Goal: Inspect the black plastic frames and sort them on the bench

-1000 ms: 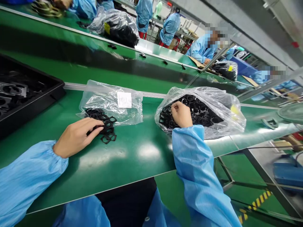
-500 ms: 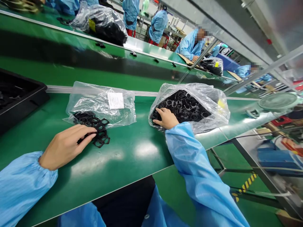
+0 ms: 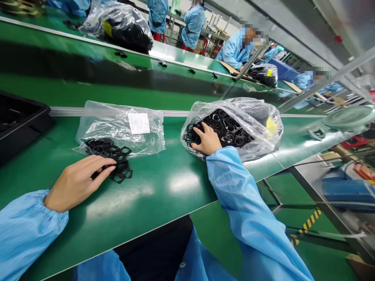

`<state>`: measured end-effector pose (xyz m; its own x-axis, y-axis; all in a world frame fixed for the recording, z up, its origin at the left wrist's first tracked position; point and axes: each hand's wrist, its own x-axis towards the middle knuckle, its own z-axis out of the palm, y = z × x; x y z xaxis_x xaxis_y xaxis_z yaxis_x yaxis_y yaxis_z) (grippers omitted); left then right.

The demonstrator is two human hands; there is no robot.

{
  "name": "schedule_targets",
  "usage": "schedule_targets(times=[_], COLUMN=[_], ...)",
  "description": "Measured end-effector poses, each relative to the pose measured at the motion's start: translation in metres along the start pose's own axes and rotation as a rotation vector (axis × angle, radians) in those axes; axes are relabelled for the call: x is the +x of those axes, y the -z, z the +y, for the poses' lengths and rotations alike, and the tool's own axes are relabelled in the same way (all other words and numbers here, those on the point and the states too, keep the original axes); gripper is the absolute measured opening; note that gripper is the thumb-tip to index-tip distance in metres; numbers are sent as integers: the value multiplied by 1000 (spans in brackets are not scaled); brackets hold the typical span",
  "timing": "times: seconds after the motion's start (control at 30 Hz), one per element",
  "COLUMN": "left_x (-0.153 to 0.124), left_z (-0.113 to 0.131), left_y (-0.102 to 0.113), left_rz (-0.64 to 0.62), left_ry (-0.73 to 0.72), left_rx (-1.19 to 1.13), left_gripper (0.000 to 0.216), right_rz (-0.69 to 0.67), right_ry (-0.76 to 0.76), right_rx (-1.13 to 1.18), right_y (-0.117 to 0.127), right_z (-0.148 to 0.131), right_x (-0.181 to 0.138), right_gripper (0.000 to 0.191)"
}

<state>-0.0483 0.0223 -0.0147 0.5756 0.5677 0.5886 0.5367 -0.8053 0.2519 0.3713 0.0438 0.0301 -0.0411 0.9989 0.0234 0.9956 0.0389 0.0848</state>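
I'm watching right hand (image 3: 206,140) pushing deeper into bulging bag (image 3: 263,117), fingers spreading wide over black parts (image 3: 231,130); left hand (image 3: 77,181) staying flat, fingers loose, pressing ring cluster (image 3: 118,166) at flat bag (image 3: 117,123) mouth.

Long glossy green benches (image 3: 164,187), yellow-black floor stripes (image 3: 307,226)

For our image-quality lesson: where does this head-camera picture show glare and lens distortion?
Head view: lamp glare shows as white patches on the glossy green worktable; head view: the crinkled clear plastic bag of black ring parts that the right hand reaches into sparkles with highlights; head view: wide-lens distortion slants the silver conveyor rail.
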Motion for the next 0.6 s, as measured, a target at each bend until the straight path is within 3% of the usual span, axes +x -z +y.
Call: schedule_targets(times=[0.2,0.4,0.6], left_x=[3,4,0], left_z=[1,1,0], left_y=[1,1,0], left_rz=[2,8,25], left_ry=[12,-19,-48], left_rx=[-9,42,34], left_gripper=[12,10,10], right_rz=[-94,-77,-195], right_ry=[83,18,56], right_rx=[7,-42,-119], right_y=[6,11,25], right_z=[5,-9,-13], right_x=[-6,4,-13], right_gripper=[81,55,62])
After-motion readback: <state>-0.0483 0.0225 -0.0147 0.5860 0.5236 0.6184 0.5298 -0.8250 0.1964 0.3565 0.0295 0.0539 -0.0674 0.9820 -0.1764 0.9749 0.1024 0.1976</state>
